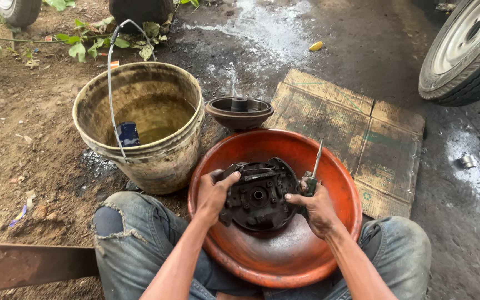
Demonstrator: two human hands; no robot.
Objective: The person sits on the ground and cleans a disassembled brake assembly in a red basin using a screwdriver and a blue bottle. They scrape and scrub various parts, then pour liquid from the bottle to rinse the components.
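1 brake plate (258,195) held by left hand (213,194) fingers; right hand (318,208) grips 1 screwdriver (314,169) over 1 basin (284,261).

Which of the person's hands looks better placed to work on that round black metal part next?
Probably the right hand: it holds a thin screwdriver-like tool at the edge of the round black metal part, while the left hand grips the part's other side.

Black round brake assembly (258,195), greasy, tilted upright in basin (284,261).

The bucket (140,125) and brake drum (239,112) blocked the far left; flattened cardboard (356,133) lay open at the right.
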